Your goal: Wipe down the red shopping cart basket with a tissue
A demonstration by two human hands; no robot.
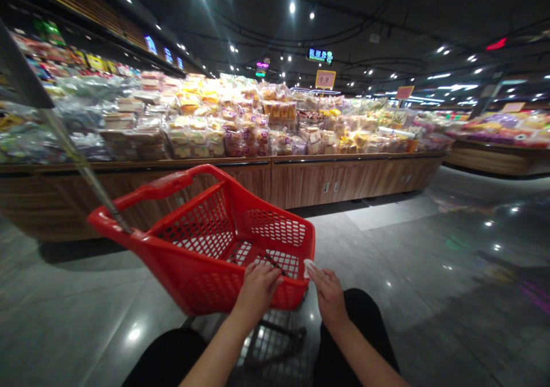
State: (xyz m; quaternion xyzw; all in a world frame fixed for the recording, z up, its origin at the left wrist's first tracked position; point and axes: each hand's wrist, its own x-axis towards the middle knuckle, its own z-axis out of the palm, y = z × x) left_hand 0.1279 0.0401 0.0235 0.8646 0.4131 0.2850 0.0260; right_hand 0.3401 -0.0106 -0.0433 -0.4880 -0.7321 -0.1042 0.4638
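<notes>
The red cart (206, 288) stands under the curled, gripping fingers of the left hand (259, 284), the right hand's (330, 296) fingers clamp a white cloth (308, 267), and work seems unfinished.

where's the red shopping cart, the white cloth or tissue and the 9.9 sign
Red shopping cart (206, 284): head view, on its near wall.
White cloth or tissue (307, 267): head view, on its exposed part.
9.9 sign (325, 79): head view, middle of its face.
</notes>
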